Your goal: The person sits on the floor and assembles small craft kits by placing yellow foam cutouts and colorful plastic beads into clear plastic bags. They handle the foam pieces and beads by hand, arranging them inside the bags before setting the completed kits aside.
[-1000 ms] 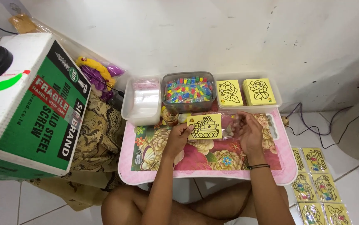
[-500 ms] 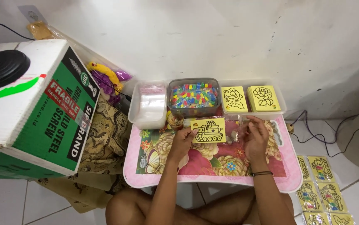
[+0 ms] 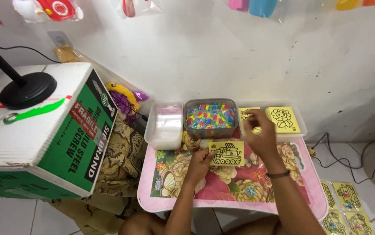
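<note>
A yellow card with a tank drawing (image 3: 227, 153) is being held at its left edge by the left hand (image 3: 201, 162), with the fingers closed on it, just above the little pink table (image 3: 152, 198). The right hand (image 3: 260, 135) is being stretched forward over the stack of yellow cards (image 3: 285, 119) in the clear tray (image 3: 303, 126). Its fingers are curled, and whether anything is being pinched cannot be told, because the hand is being seen from the back. The right wrist is being bent a little, and both arms are being reached out from the body.

To do this well, the tank card should probably be kept flat and steady, and only the top card should be picked at gently, so the stack is not being knocked. The tub of colourful bits (image 3: 210, 117) and the empty clear box (image 3: 165, 126) are sitting close by, so care is being called for.
</note>
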